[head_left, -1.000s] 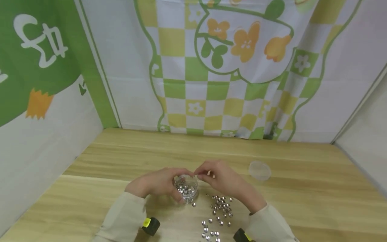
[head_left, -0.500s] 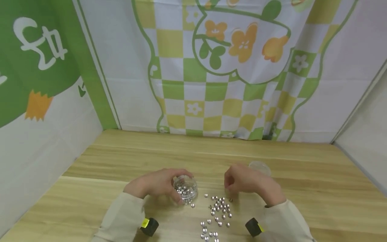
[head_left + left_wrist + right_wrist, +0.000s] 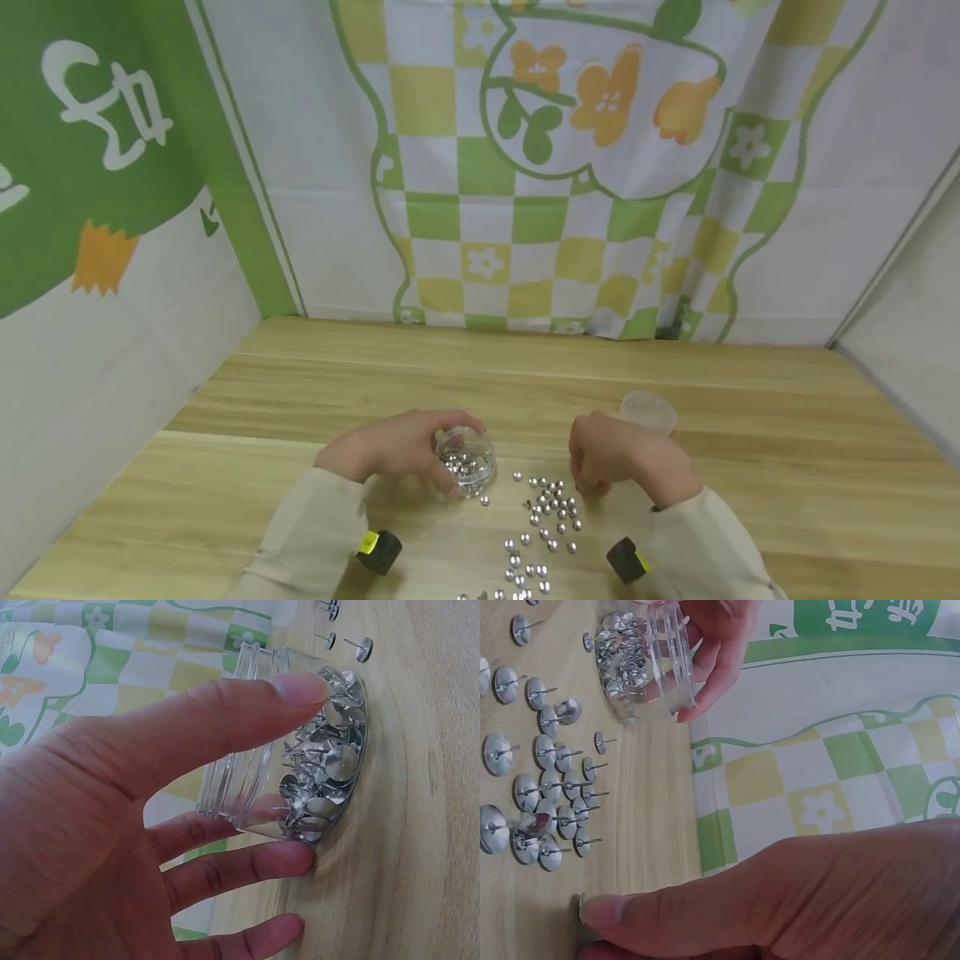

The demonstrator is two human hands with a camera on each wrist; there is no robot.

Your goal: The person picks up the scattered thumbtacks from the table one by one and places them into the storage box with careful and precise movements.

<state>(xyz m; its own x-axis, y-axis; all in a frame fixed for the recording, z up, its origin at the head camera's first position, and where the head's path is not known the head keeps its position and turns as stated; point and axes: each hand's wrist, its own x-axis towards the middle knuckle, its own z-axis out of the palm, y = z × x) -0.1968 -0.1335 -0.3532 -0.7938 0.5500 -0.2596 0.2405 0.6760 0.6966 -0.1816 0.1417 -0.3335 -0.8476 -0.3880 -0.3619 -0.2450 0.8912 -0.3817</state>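
Note:
My left hand (image 3: pixel 408 450) grips a clear plastic jar (image 3: pixel 480 471) that stands on the table. In the left wrist view the thumb lies along the near side of the jar, fingers on the far side. Silver thumbtacks (image 3: pixel 330 761) fill the lower part of the jar. To the right, my right hand (image 3: pixel 615 454) is down at the tabletop, thumb and finger together; a thumbtack's edge (image 3: pixel 582 906) shows at the thumb tip, the rest hidden. Beside it several loose thumbtacks (image 3: pixel 546 754) lie scattered, most with their points up.
A round clear lid (image 3: pixel 648 412) lies behind my right hand, partly covered by it. The wooden table (image 3: pixel 337 367) ends at a checkered curtain (image 3: pixel 540 217) at the back. White wall panels stand at both sides.
My right hand has left the jar's rim, gone right and come down to the table beside the loose thumbtacks. The left hand has kept its hold on the jar.

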